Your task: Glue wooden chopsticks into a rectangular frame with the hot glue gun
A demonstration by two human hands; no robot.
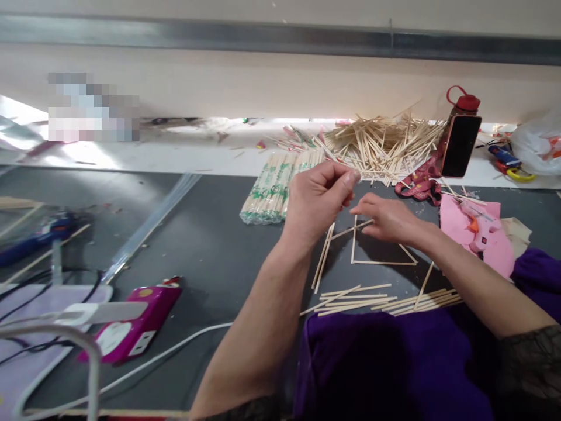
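Observation:
Raised over the grey table, my left hand (322, 190) is closed, thumb pressed to the curled fingers; whatever is in the pinch is too small to make out. My right hand (388, 219) hovers just to its right, fingers drawn together, their grip partly hidden. Below the right hand lies a frame of thin wooden sticks (383, 262), its upper part covered by the hand. A slanting stick (344, 233) crosses the frame's left side and runs up toward the right fingers; contact cannot be told. More loose sticks (350, 298) lie near the purple cloth (394, 362).
Wrapped stick bundles (265, 190) and a large stick pile (385, 143) are at the back. A phone (461, 146) leans on a red-capped bottle (467, 103). Right is a pink glue gun (482, 225); left are a blue tool (39, 234), glue sticks (151, 225) and a magenta power strip (144, 316).

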